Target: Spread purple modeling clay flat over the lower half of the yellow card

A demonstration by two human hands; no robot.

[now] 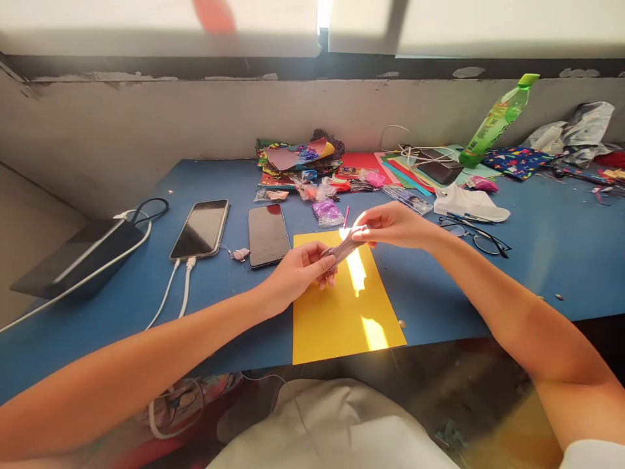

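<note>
Above a yellow sheet of paper [336, 319], a narrow grey-purple strip [346, 249] is stretched between my two hands; its material is hard to make out. My left hand [305, 270] pinches the lower left end, thumb on top. At the upper right end, my right hand [390, 225] grips it between thumb and fingers. Bright sunlight falls on the paper just below. Behind my hands stands or lies a thin pink stick [346, 216], near a small bag with purple contents [327, 212].
Left of the paper lie a dark phone [269, 236] and another phone [201, 229] with white cables. Small packets, coloured papers [390, 170] and a tilted green bottle [498, 124] are along the wall. Eyeglasses [476, 236] and a white crumpled item [469, 203] lie right.
</note>
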